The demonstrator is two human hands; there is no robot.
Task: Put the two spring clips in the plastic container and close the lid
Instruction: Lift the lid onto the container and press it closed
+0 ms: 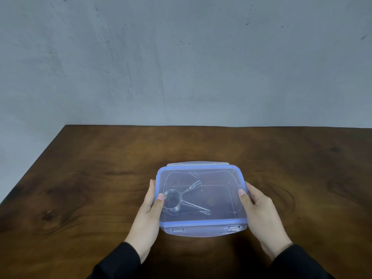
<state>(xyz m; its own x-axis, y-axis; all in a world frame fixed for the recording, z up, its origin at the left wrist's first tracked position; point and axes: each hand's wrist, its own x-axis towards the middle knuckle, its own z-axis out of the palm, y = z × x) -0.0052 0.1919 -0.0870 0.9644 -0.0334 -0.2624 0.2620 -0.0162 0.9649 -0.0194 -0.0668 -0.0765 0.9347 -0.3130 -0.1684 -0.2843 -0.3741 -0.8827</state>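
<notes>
A clear plastic container (221, 200) with a blue-rimmed lid (201, 222) lying on top sits on the wooden table. Through the lid I see a metal spring clip (173, 201) with a coiled ring at the left and two thin arms reaching right. A second clip (196, 185) shows faintly behind it. My left hand (150, 208) holds the container's left side, thumb on the lid. My right hand (255, 204) holds the right side, thumb on the lid's edge. The front latch flap (205, 230) and back flap (199, 163) stick outward.
The dark brown wooden table (100, 178) spreads around the container, with its left edge running diagonally at the left and its far edge meeting a grey wall (181, 57). Black sleeves cover both forearms at the bottom.
</notes>
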